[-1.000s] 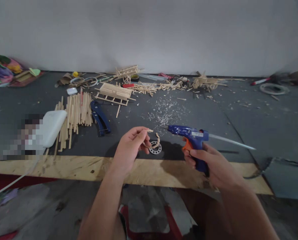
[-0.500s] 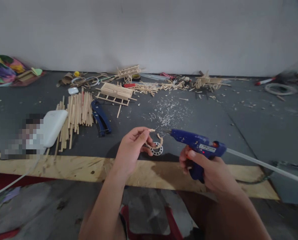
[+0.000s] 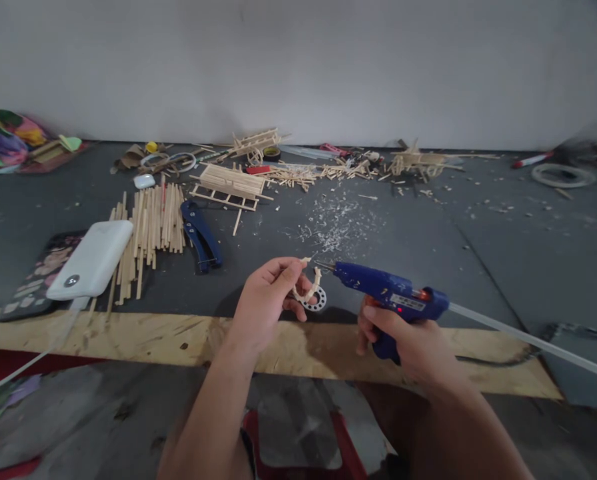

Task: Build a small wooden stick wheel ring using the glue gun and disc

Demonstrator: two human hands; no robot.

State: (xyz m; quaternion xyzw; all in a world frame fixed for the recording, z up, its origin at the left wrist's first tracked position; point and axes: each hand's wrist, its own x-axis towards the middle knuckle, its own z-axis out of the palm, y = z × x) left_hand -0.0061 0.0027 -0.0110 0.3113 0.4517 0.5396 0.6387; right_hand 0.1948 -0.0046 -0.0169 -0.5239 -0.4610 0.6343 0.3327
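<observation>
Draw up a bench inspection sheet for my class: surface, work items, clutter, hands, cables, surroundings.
Surface: dark tabletop, pale wooden front edge, scattered white scraps
Work items: curved wooden piece, blue glue gun, holed disc
Clutter: wooden sticks, blue tool, phone, white device
Hands: left hand holds the curved wooden piece; right hand grips the blue glue gun
Cables: white cable at the white device; dark cord at right
Surroundings: grey wall behind the tabletop

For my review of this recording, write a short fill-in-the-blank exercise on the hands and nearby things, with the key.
1. The right hand holds a glue gun whose body is ____.
2. The left hand holds a small arc made of pieces of ____.
3. The flat grey ring by the left hand has many round ____.

Missing words: blue; wood; holes.
</observation>
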